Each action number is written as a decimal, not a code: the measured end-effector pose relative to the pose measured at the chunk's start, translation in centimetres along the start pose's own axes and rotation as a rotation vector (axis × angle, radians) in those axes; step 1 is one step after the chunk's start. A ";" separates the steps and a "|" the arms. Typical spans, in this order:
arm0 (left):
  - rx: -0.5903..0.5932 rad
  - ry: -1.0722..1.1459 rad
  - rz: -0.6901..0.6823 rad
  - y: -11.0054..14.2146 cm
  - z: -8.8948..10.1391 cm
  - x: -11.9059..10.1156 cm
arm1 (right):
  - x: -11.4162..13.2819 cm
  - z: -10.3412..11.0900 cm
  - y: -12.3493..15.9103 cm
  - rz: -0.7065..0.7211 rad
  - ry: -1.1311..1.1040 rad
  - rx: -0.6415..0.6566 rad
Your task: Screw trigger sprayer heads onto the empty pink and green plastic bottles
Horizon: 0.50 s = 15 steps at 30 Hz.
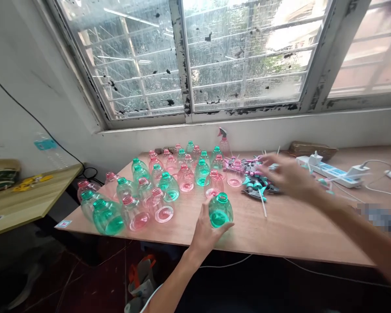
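At the table [296,226], the left hand [205,230] clasps a green bottle [220,213], right hand [285,176] apart, grip unclear.

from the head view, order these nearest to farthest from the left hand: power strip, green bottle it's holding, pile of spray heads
1. Green bottle, in the left hand.
2. Pile of spray heads, ahead to the right.
3. Power strip, farther right.
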<state>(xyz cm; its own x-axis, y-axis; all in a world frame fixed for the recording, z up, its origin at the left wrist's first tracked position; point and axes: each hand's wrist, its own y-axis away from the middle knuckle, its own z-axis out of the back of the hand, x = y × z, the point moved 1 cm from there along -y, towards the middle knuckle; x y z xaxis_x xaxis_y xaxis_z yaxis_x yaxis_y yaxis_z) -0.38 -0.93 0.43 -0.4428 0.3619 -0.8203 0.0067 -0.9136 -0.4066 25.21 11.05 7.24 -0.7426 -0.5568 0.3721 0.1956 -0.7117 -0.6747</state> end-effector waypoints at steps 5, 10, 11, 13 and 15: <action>0.088 0.039 -0.025 -0.2 0.5 -0.6 | -0.3 -5.9 1.3 -0.355 0.391 0.315; 0.124 -0.044 0.003 0.0 0.5 -0.6 | -1.5 -7.4 -0.6 -0.514 0.472 0.430; 0.128 -0.057 0.003 0.0 0.5 -0.6 | -1.9 -7.2 -1.1 -0.536 0.468 0.448; 0.134 -0.073 -0.004 0.0 0.5 -0.6 | -2.5 -6.7 -1.6 -0.569 0.449 0.474; 0.137 -0.081 -0.011 0.1 0.4 -0.5 | -3.0 -6.3 -1.8 -0.590 0.409 0.485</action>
<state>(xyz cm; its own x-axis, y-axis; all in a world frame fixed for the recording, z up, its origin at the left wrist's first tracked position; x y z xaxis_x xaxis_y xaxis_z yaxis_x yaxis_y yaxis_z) -0.51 -1.25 0.95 -0.5134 0.3609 -0.7786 -0.1184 -0.9284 -0.3523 23.01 16.72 3.34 -0.9628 0.0922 0.2541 -0.1116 -0.9918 -0.0629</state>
